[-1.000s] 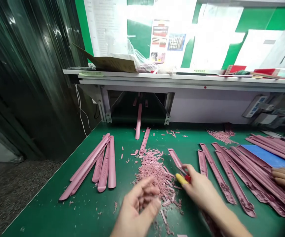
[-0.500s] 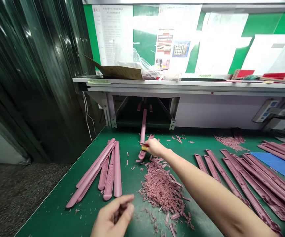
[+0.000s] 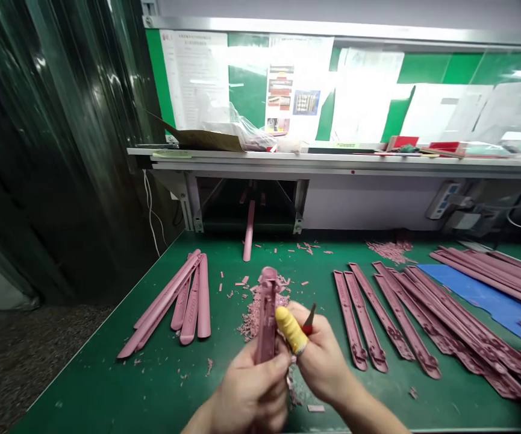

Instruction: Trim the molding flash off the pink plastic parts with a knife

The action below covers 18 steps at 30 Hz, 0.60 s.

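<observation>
With left hand (image 3: 253, 389), in front of the shavings (image 3: 251, 316), pinched the seemingly light, stiff pink strip (image 3: 267, 322) low down, a sound hold, and with right hand (image 3: 326, 364) clasped a red-handled blade (image 3: 308, 326).

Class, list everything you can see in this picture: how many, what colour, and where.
held strip: one, pink, in the left hand
bladed tool: one, red and dark, in the right hand
left bundle: at least five pieces, pink, table's left
right strips: many, overlapping, pink, table's right
lone strip: one, pink, at the opening
shavings: uncountable, pink, mostly mid-table
blue sheet: at least one, right
tabletop: one, green, below
shelf: one, pale, above the table
cardboard: one, brown, shelf's left
papers: several, white, back board
socket strip: one, white and blue, right wall
finger cover: one, yellow, right hand
left hand: one, bare, lower centre
right hand: one, lower centre
</observation>
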### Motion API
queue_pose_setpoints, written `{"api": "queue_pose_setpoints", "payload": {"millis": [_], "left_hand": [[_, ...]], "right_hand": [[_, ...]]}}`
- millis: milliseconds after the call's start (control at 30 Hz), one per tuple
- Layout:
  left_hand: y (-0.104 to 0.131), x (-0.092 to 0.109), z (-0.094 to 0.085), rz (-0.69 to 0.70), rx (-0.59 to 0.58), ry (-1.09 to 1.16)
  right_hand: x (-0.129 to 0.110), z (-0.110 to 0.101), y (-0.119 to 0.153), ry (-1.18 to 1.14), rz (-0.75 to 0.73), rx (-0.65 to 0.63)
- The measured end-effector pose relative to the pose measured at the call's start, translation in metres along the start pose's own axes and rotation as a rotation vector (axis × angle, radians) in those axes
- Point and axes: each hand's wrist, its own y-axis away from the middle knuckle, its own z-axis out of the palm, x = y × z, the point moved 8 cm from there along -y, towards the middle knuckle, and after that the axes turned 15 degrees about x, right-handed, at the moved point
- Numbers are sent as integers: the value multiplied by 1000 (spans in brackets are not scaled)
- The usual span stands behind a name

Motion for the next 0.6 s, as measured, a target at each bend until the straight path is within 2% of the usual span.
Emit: {"api": "queue_pose_setpoints", "payload": {"millis": [33, 100, 167, 267, 367, 467, 533, 600], "left_hand": [[2, -18, -5, -103, -3, 44], [3, -37, -22, -183, 68, 27], [4, -38, -45, -199, 181, 3], [13, -23, -78, -183, 362, -110], [28, -2, -87, -119, 439, -212], [38, 5, -79, -156, 450, -187], [42, 1, -72, -231, 437, -150], [44, -3, -67, -273, 405, -116]], "right_hand": [[16, -3, 9, 9, 25, 5], [48, -11, 20, 73, 56, 31], [74, -25, 24, 148, 73, 94], [96, -45, 28, 207, 105, 160], [90, -47, 35, 239, 113, 82], [62, -33, 42, 306, 26, -71], [40, -29, 42, 349, -86, -64], [23, -29, 39, 362, -177, -2]]}}
